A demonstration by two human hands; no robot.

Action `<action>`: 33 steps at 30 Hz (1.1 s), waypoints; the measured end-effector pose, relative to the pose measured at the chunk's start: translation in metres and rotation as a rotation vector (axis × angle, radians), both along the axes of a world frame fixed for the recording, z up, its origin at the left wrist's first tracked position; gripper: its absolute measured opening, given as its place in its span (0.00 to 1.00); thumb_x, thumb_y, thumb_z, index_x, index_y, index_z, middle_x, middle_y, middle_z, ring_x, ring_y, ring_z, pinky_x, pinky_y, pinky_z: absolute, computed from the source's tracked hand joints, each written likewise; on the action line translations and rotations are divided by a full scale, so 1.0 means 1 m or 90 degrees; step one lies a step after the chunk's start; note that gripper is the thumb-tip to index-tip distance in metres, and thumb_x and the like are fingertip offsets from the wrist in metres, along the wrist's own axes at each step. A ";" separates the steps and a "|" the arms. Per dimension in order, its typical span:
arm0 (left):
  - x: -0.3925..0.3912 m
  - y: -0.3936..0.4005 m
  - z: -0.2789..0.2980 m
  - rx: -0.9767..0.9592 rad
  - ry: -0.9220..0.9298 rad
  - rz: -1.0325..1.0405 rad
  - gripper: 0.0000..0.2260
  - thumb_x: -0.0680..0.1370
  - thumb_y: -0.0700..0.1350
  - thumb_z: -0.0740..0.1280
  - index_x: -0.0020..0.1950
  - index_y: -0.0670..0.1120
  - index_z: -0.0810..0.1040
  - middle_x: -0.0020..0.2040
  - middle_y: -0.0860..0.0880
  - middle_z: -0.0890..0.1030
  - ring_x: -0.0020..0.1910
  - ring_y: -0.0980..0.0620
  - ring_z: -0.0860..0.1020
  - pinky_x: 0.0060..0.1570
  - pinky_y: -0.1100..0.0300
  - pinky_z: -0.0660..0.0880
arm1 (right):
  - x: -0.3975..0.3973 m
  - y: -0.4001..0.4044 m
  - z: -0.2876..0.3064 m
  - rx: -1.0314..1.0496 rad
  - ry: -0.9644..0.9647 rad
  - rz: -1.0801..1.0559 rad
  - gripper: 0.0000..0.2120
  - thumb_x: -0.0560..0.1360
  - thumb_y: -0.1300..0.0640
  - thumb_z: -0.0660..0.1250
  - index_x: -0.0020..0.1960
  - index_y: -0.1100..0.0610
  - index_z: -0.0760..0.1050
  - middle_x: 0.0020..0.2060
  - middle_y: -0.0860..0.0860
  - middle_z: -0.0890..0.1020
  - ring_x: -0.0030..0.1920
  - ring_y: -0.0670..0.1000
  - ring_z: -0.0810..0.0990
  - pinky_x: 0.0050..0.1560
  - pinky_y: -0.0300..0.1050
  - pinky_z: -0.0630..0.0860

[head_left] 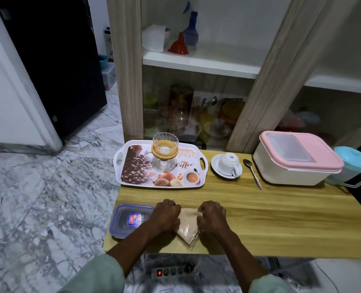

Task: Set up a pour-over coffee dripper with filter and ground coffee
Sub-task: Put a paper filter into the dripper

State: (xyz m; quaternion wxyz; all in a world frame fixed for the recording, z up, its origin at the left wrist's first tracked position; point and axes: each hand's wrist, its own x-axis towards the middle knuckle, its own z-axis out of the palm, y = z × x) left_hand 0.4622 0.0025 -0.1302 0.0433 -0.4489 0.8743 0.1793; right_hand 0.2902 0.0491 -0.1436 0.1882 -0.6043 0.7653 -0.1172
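Head cam: both hands, left hand (166, 215) and right hand (212, 215), pinch the top edge of the filter pack (187, 226) on the desk (281, 218), point toward me; dripper (164, 148) sits straight ahead on the tray (129, 180), roughly equidistant.

One word reads clearly here: "Coffee" on the tray (160, 166).
You can read it in brown script near the tray's right side, just beside the glass carafe (163, 163). The upturned cup (228, 163) carries a small dark mark on its base, too small to read. The blue-lidded box (131, 220) has a red and blue label, its lettering blurred beyond reading.
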 end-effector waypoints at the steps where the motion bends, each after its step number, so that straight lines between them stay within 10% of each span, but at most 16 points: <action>1: -0.002 0.001 -0.002 -0.007 0.014 -0.001 0.13 0.78 0.45 0.61 0.60 0.42 0.75 0.63 0.41 0.75 0.63 0.44 0.70 0.62 0.51 0.68 | -0.001 -0.001 0.002 -0.007 -0.018 -0.001 0.03 0.72 0.56 0.66 0.45 0.50 0.74 0.52 0.48 0.79 0.60 0.51 0.71 0.58 0.43 0.58; 11: -0.018 -0.023 0.046 -0.157 0.280 0.192 0.08 0.74 0.47 0.65 0.47 0.45 0.80 0.49 0.44 0.79 0.53 0.44 0.75 0.50 0.53 0.70 | -0.014 -0.043 0.073 -0.167 -0.285 -0.002 0.03 0.72 0.65 0.70 0.39 0.60 0.79 0.37 0.55 0.83 0.41 0.54 0.81 0.45 0.50 0.78; 14: -0.033 -0.038 0.076 -0.025 0.455 0.372 0.14 0.75 0.49 0.65 0.33 0.42 0.76 0.33 0.44 0.79 0.42 0.41 0.80 0.38 0.54 0.71 | -0.015 -0.064 0.095 -0.285 -0.303 0.002 0.02 0.69 0.65 0.70 0.38 0.62 0.82 0.33 0.49 0.82 0.35 0.46 0.79 0.40 0.43 0.76; 22: -0.059 -0.076 0.117 0.147 0.719 0.610 0.11 0.77 0.44 0.66 0.43 0.37 0.82 0.42 0.37 0.84 0.35 0.45 0.79 0.30 0.62 0.73 | -0.017 -0.104 0.119 -0.405 -0.351 0.143 0.04 0.72 0.63 0.71 0.42 0.62 0.84 0.38 0.50 0.84 0.40 0.46 0.80 0.43 0.34 0.75; 28: -0.058 -0.081 0.122 0.005 0.711 0.592 0.06 0.75 0.32 0.66 0.42 0.33 0.81 0.39 0.38 0.83 0.40 0.43 0.80 0.44 0.52 0.78 | -0.018 -0.128 0.117 -0.358 -0.441 0.075 0.06 0.72 0.60 0.72 0.36 0.58 0.83 0.30 0.43 0.81 0.31 0.36 0.78 0.35 0.28 0.70; 33: -0.040 -0.092 0.128 -0.066 0.583 0.472 0.07 0.75 0.39 0.68 0.36 0.44 0.80 0.34 0.48 0.81 0.34 0.56 0.80 0.34 0.69 0.74 | -0.010 -0.161 0.129 -0.256 -0.387 0.077 0.11 0.66 0.58 0.77 0.43 0.54 0.75 0.28 0.44 0.78 0.30 0.43 0.76 0.33 0.37 0.72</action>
